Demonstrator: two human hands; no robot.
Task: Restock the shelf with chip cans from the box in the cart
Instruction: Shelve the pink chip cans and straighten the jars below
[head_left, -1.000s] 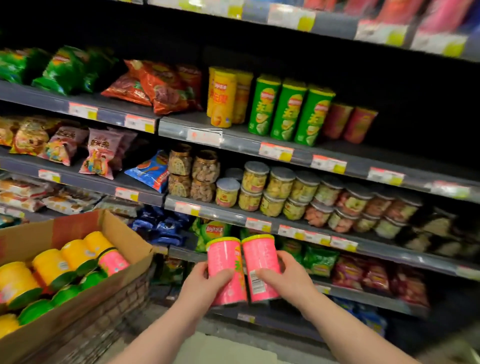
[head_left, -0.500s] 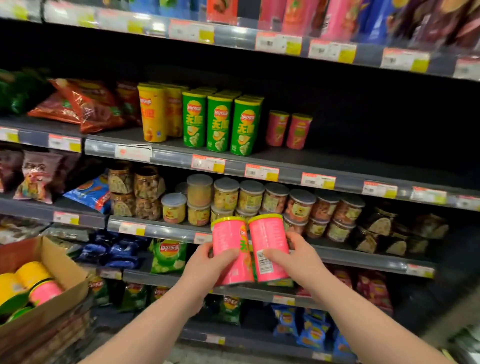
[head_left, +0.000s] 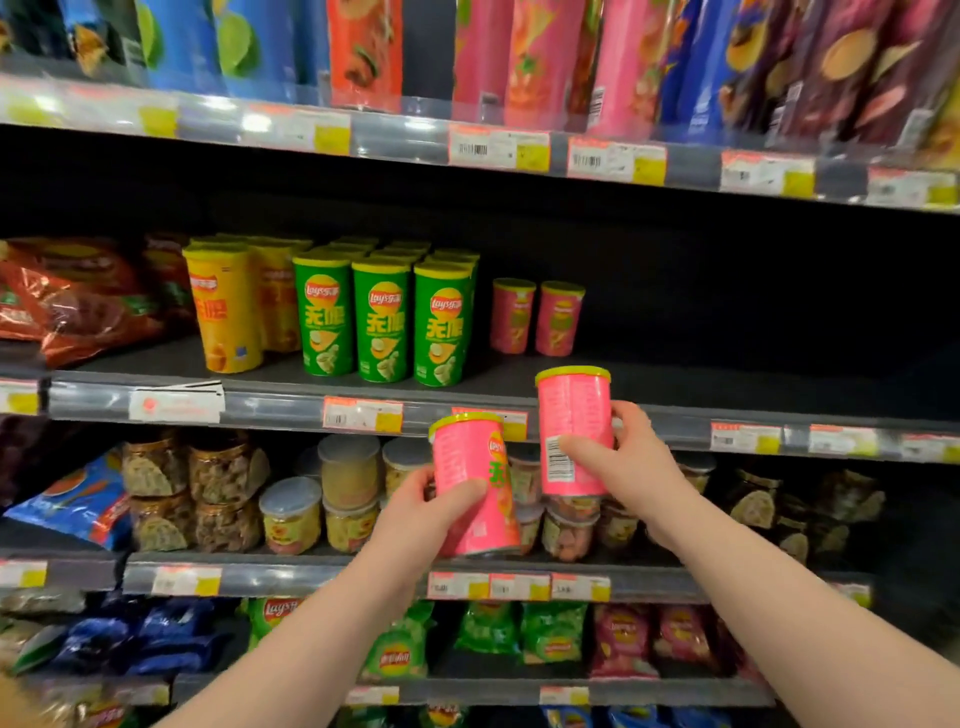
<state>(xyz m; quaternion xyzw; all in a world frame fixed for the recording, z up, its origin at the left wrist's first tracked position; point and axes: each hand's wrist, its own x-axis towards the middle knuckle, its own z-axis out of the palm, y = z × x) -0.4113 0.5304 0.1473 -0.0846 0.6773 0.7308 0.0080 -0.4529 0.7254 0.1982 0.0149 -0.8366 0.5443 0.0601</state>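
Observation:
My left hand grips a pink chip can in front of the jar shelf. My right hand holds a second pink chip can, raised higher, its top level with the front edge of the can shelf. Two pink cans stand deep on that shelf, right of the green cans and yellow cans. The box and cart are out of view.
Dark bare shelf floor stretches right of the two pink cans. Tall chip tubes fill the shelf above. Plastic snack jars stand on the shelf below, chip bags lower still, and red bags at the left.
Both hands rose with the pink cans, and the right can has separated and lifted above the left one. The view swung up and right, so the cardboard box left the frame.

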